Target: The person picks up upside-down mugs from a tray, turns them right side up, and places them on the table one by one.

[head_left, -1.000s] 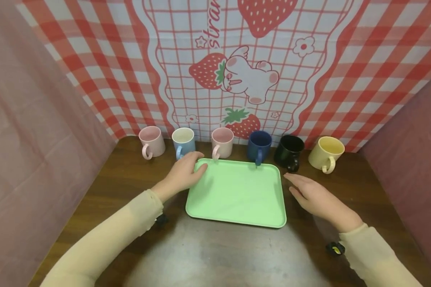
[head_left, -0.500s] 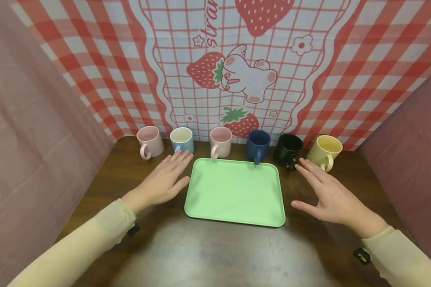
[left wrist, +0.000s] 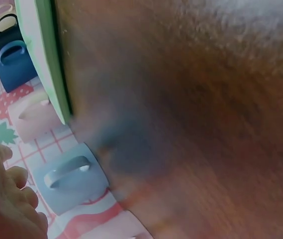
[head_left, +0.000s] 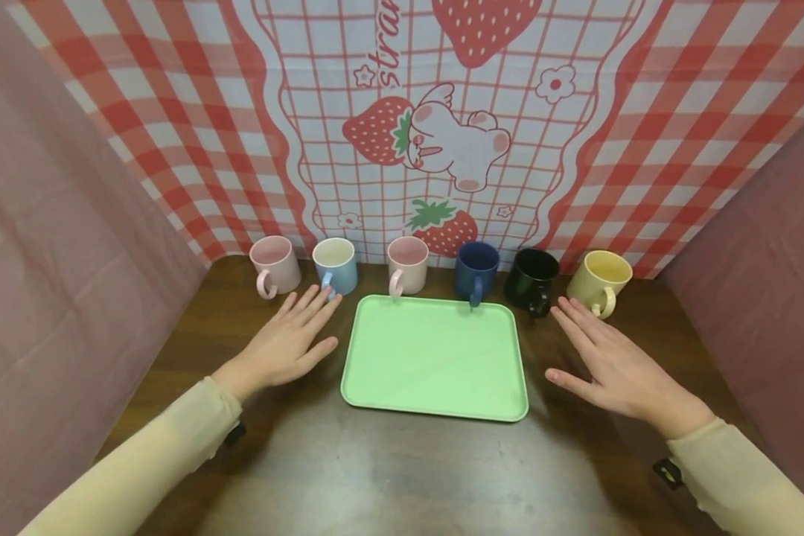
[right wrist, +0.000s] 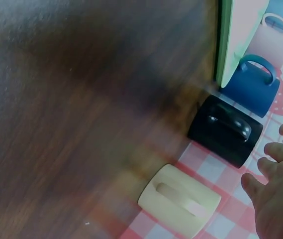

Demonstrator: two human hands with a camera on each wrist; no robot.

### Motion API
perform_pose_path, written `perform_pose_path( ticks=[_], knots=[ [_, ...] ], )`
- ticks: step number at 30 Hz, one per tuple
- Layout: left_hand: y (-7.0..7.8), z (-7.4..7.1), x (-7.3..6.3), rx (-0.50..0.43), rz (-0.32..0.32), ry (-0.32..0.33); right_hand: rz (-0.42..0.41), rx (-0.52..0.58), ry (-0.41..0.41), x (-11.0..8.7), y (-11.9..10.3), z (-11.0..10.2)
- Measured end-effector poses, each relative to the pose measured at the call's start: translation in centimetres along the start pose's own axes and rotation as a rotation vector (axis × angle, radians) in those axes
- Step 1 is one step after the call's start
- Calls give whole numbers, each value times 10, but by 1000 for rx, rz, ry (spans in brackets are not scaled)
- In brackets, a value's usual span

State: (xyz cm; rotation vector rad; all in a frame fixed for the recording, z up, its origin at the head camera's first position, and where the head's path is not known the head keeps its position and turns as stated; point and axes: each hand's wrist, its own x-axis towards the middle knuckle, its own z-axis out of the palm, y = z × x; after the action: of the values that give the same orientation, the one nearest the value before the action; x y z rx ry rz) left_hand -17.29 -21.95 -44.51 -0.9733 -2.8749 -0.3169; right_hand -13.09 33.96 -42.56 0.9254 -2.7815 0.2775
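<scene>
A light green rectangular tray lies on the wooden table between the two hands. My left hand is left of it, fingers spread and straight, palm down, holding nothing. Its fingertips overlap the handle of the light blue mug in the head view. To the tray's right, my right hand is also spread with straight fingers and holds nothing. Its fingertips come near the black mug and the yellow mug. In the right wrist view, the fingers appear at the right edge, apart from the black mug.
Mugs stand in a row along the back: a pink mug at far left, another pink mug and a dark blue mug behind the tray. A red-and-white checked cloth hangs behind them. Pink curtains flank the table.
My left hand has let go of the tray's left edge and moved left. The right hand has shifted right, away from the tray, and its fingers have spread. Tray and mugs stay in place.
</scene>
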Motion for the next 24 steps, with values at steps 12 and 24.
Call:
perform_pose_path(
  ticks=[12,24],
  knots=[
    [-9,-4,6,19,-25,-61,52,2,-58,-2,4,0],
    [-14,-6,5,30,-42,-71,71,5,-69,0,3,-6]
  ],
)
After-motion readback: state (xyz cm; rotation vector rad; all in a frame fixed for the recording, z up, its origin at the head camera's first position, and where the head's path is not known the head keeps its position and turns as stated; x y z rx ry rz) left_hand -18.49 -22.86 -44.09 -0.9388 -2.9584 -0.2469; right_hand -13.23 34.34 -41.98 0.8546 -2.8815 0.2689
